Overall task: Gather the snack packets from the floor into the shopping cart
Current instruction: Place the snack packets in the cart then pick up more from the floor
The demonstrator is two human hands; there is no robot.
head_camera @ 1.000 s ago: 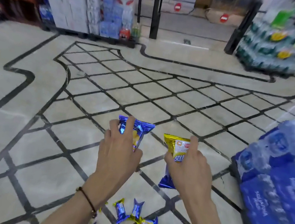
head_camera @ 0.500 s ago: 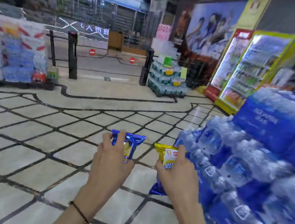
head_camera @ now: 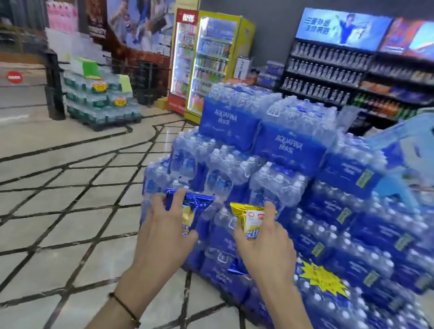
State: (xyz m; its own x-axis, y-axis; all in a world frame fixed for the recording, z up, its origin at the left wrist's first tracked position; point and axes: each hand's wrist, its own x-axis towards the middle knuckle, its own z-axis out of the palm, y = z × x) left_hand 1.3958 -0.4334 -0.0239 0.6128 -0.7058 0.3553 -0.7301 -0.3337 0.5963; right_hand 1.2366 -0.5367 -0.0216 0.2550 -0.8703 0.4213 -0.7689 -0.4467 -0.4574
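- Left hand [head_camera: 165, 229]: fingers and thumb are curled round a blue snack packet [head_camera: 197, 206]. The packet stands roughly upright, and its crimped top edge projects above the fingertips.
- Right hand [head_camera: 265, 249]: fingers and thumb are curled round a yellow snack packet [head_camera: 249, 220]. This packet is also upright, and its gold crimped top shows above the hand.
- A blue foil corner [head_camera: 236, 268] protrudes below the right palm. Whether it belongs to a second packet in the same grip cannot be determined.
- Packet position: both packets are held side by side, apart from each other, above the floor [head_camera: 38, 195] and in front of the stack of water packs.
- Left wrist: carries a thin dark cord bracelet [head_camera: 124, 309].
- Stack of water packs [head_camera: 290, 147]: shrink-wrapped bottles with blue AQUAFINA labels, piled in stepped tiers directly ahead and to the right of the hands.
- Floor: pale tiles with a dark diagonal grid of lines.
- Background: an illuminated drinks fridge [head_camera: 210, 63] stands behind the stack. Shelves of bottles [head_camera: 326, 71] run along the right wall. A second pile of water packs with green labels [head_camera: 99, 97] stands on the left.
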